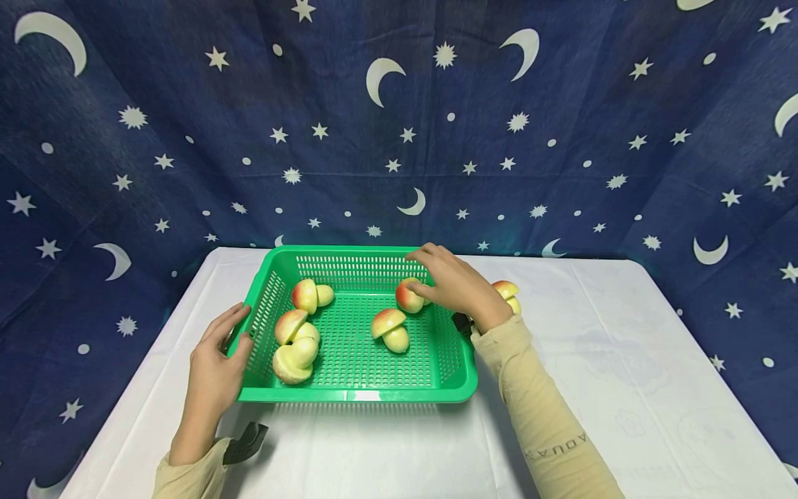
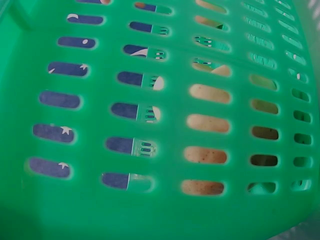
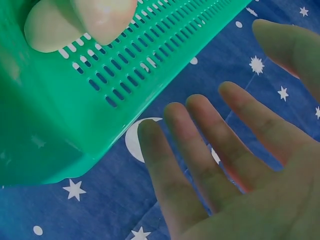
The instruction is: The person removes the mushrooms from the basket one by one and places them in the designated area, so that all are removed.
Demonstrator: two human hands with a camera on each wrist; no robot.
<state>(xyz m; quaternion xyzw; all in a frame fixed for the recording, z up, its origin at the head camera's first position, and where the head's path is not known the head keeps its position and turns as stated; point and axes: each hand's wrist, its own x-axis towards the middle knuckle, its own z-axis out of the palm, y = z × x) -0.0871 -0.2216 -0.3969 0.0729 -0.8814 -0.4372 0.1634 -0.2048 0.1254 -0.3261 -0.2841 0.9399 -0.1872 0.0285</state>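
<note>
**Left hand (image 1: pixel 215 367) at the rim of the green basket (image 1: pixel 355 396), right hand (image 1: pixel 458 281) spread above a mushroom (image 1: pixel 406 299)**

Biggest on my feed is the dark blue curtain (image 1: pixel 337 138), patterned with moons and stars; I take it for a backdrop. The white-covered table (image 1: pixel 623 381) comes next. The basket lies on it with a long side facing the head camera, I judge so that both arms can reach over its low walls.

The left hand is at the basket's left rim, thumb lapping the edge. To me that looks like steadying. I cannot tell whether it grips or merely rests, since the left wrist view gives me slotted wall and glimpses through it.

The right hand reaches over the basket's right part. Its wrist view shows fingers straight and well apart, holding nothing; I think that width leaves room around a cap. From the head camera its thumb overlaps the mushroom near the far right corner; contact I cannot confirm.

That mushroom has a smooth, rounded, red-and-yellow cap, its stem mostly hidden. Four more lie on the basket floor: a left-hand trio (image 1: pixel 289 327) and a middle mushroom (image 1: pixel 389 326), with stubby, pale yellow stems. An outside mushroom (image 1: pixel 506 288) sits on the table to the right, partly behind the wrist.
</note>
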